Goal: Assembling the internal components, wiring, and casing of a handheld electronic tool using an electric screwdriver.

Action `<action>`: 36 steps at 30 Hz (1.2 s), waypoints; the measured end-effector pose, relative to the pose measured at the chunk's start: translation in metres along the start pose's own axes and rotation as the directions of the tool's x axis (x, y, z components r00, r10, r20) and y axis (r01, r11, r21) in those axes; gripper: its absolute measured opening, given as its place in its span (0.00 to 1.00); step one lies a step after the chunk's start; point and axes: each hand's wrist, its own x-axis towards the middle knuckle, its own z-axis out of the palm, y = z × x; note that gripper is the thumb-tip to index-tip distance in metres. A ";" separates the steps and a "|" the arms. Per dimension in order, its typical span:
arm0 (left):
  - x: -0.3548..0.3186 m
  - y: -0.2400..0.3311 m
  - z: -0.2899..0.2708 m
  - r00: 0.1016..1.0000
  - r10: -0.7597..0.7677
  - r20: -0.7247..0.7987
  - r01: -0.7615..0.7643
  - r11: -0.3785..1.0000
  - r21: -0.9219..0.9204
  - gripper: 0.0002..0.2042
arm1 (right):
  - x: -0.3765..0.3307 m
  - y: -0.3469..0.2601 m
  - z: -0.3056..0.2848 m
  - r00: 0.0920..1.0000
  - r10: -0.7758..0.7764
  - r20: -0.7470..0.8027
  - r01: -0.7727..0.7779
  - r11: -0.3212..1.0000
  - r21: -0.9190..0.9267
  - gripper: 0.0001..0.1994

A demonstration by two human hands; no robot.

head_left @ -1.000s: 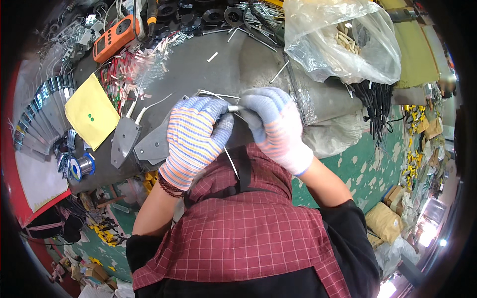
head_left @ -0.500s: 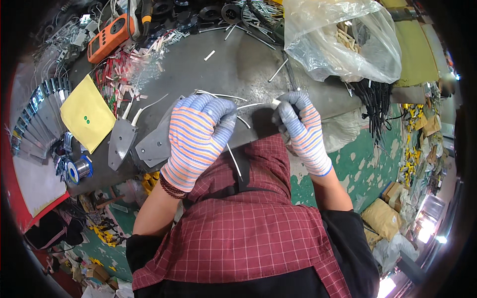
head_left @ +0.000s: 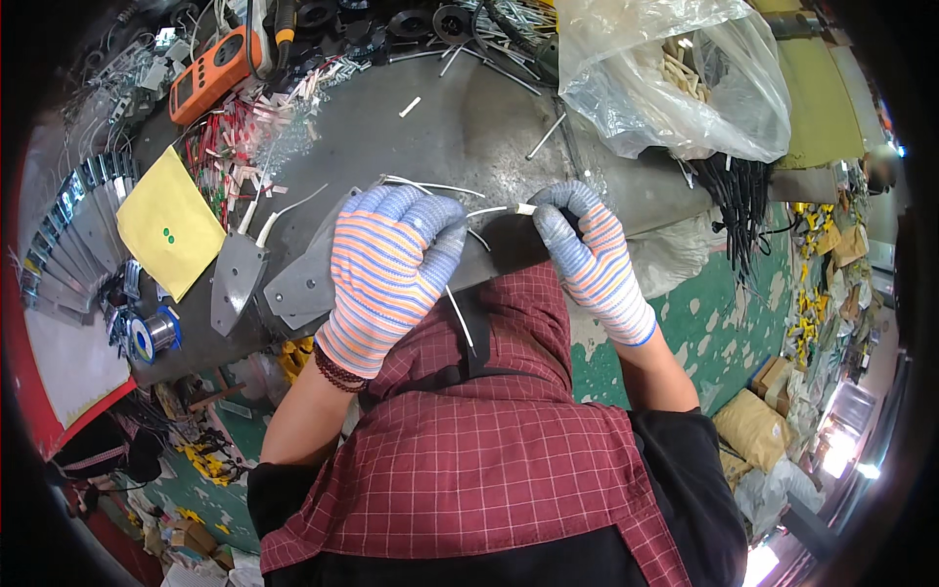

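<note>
My left hand (head_left: 386, 269), in a striped knit glove, is closed round white wires (head_left: 458, 318); several thin ends stick out past its fingers. One white wire (head_left: 486, 209) runs rightward from it. My right hand (head_left: 595, 259), gloved alike, pinches a short white sleeve (head_left: 525, 208) between thumb and forefinger. The sleeve's left end meets that wire's tip; whether the wire is inside cannot be made out. A grey flat plate with holes (head_left: 298, 289) lies partly hidden beside my left hand. Another grey plate (head_left: 238, 279), with white leads at its top, lies farther left.
On the dark worktop (head_left: 460, 117) lie a loose white sleeve (head_left: 410, 107) and a metal rod (head_left: 546, 136). A clear bag of sleeves (head_left: 675, 88) stands back right, above hanging black cables (head_left: 738, 210). Leftward are a yellow card (head_left: 169, 230), a wire spool (head_left: 156, 335) and an orange meter (head_left: 210, 78).
My right hand has moved slightly left with the sleeve, bringing it up to the tip of the white wire. My left hand has barely moved.
</note>
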 end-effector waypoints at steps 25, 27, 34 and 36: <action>-0.068 0.004 -0.055 0.996 -0.026 0.086 -0.008 0.928 0.373 0.31 | 0.023 -0.015 0.051 0.924 -0.371 0.091 0.382 0.890 -0.250 0.10; -0.066 0.006 -0.056 0.994 -0.039 0.100 0.002 0.939 0.344 0.29 | 0.024 -0.017 0.051 0.918 -0.388 0.081 0.396 0.891 -0.224 0.09; -0.048 -0.003 -0.087 0.941 -0.150 0.304 0.244 0.922 -0.300 0.29 | 0.036 -0.035 0.019 0.412 -0.814 0.410 0.872 0.222 -0.436 0.11; -0.048 -0.001 -0.087 0.942 -0.157 0.296 0.248 0.922 -0.298 0.29 | 0.038 -0.036 0.021 0.436 -0.807 0.397 0.875 0.276 -0.399 0.11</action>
